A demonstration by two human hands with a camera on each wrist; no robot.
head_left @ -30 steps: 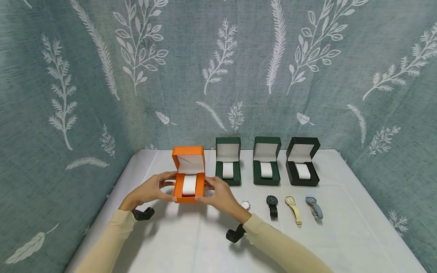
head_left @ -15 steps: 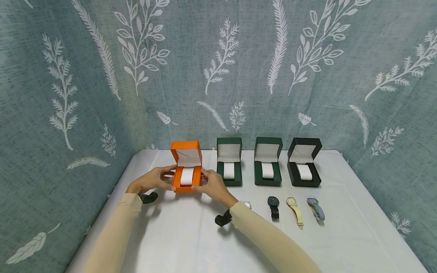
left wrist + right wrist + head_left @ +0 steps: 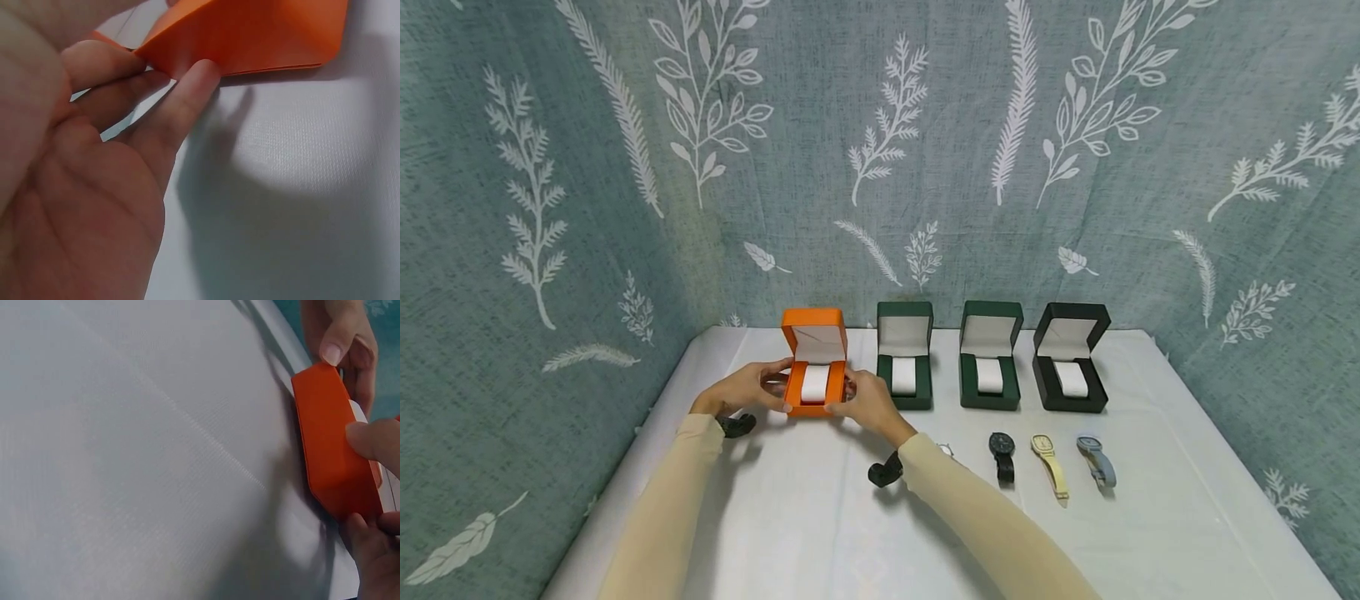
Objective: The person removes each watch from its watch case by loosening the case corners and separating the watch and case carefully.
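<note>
An orange watch box (image 3: 815,409), lid raised, sits at the back left of the white table with a white cushion (image 3: 816,383) inside. My left hand (image 3: 743,389) holds its left side, thumb near the front corner. On the opposite side my right hand (image 3: 872,404) grips it, thumb at the front. In the left wrist view, fingertips press the orange box (image 3: 262,44) low along its side, close to the table. Both hands hold the orange box (image 3: 331,444) in the right wrist view, one thumb on its front face.
Two green watch boxes (image 3: 905,404) (image 3: 989,400) and a black one (image 3: 1070,400) stand open along the back. In front lie a black watch (image 3: 1002,458), a yellow watch (image 3: 1049,465) and a blue-grey watch (image 3: 1097,462). A silver-faced watch (image 3: 946,450) is mostly behind the right sleeve.
Both hands have moved the orange box back toward the curtain, into line with the other boxes. In the last half second it has shifted slightly right.
</note>
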